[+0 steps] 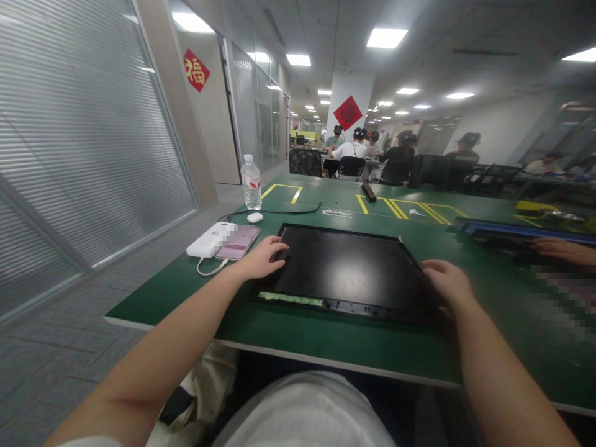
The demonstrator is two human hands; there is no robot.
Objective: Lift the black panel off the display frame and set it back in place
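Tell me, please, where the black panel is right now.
In the head view, the black panel lies near the middle on the green table, right of the phone, between the left hand and the right hand.

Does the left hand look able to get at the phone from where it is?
Probably yes: the phone lies close beside the left hand, with nothing visible standing between them.

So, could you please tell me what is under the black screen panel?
The green tabletop shows around the black screen panel, which lies between the left hand and right hand. Its underside and the surface directly beneath are covered, so anything there cannot be seen.
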